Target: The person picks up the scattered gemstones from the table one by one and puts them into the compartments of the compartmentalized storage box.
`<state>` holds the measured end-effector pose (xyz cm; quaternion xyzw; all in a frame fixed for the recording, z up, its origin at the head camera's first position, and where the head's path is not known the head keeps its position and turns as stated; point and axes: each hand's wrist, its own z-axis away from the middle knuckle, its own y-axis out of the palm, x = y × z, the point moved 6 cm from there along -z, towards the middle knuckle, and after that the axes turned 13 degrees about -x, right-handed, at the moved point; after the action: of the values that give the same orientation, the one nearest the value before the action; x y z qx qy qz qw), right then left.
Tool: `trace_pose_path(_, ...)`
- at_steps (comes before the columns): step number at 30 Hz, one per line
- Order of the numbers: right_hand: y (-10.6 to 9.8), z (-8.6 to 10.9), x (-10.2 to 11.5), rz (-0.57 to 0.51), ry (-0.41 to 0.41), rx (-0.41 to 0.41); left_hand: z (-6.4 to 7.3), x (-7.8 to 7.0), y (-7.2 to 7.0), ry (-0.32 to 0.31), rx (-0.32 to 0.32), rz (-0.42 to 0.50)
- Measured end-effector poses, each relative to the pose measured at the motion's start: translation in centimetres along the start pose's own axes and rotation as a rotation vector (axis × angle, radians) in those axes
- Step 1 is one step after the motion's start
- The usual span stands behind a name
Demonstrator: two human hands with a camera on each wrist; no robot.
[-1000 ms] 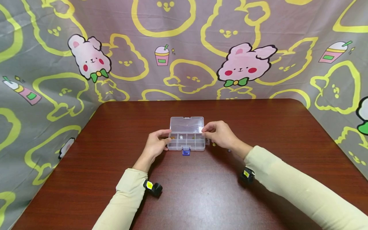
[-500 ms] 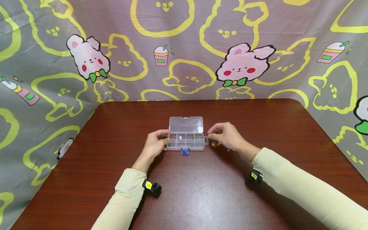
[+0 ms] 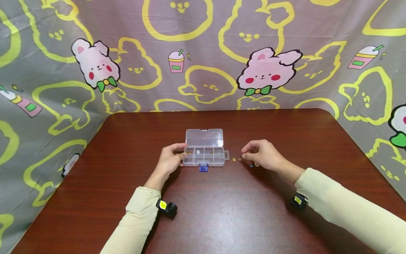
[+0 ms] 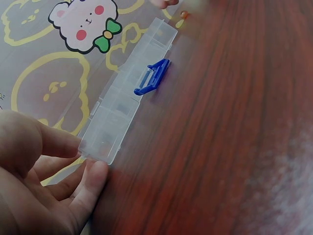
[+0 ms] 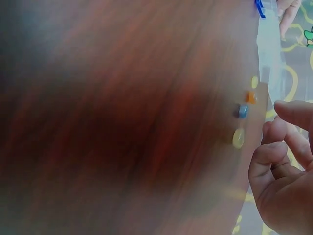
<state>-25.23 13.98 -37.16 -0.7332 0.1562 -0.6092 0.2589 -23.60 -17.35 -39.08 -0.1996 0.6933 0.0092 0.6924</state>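
Observation:
My left hand [image 3: 168,160] holds the left end of a clear plastic compartment box [image 3: 208,160], thumb in front and fingers behind. The box's lid [image 3: 204,137] is raised at the back, and its blue latch [image 3: 203,168] hangs at the front. Small orange, white and greenish pieces sit in the back compartments. Right of the box, my right hand [image 3: 263,154] hovers with bent fingers and nothing visible between them. Below it on the table lie a small yellow bead [image 5: 254,82], an orange bead [image 5: 252,97], a blue bead [image 5: 243,111] and a larger yellowish bead [image 5: 238,138].
The brown wooden table [image 3: 203,211] reaches back to a cartoon-printed curtain [image 3: 209,53]. A clear hanging tab [image 3: 226,155] sticks out from the box's right end, close to the loose beads.
My right hand has moved right, from the box's right-hand compartments to above the loose beads, which now show more. My left hand has stayed on the box.

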Motion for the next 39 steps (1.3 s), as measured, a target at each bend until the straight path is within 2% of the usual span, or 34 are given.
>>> trace_pose_path(5,-1.1,0.9,-0.8,0.029,-0.036,-0.005,0.0,0.0,0.0,-0.004,0.004,0.007)
trace_pose_path(14,-2.4,1.9,-2.1,0.040,-0.048,0.003,-0.1,0.1,0.0,-0.005,0.001,0.005)
trace_pose_path(24,-2.9,2.9,-2.7,0.044,-0.046,0.026,0.0,0.1,0.1,-0.004,0.003,0.003)
trace_pose_path(39,-2.8,3.1,-3.0,0.072,-0.055,0.026,0.0,0.1,0.0,-0.004,0.008,0.000)
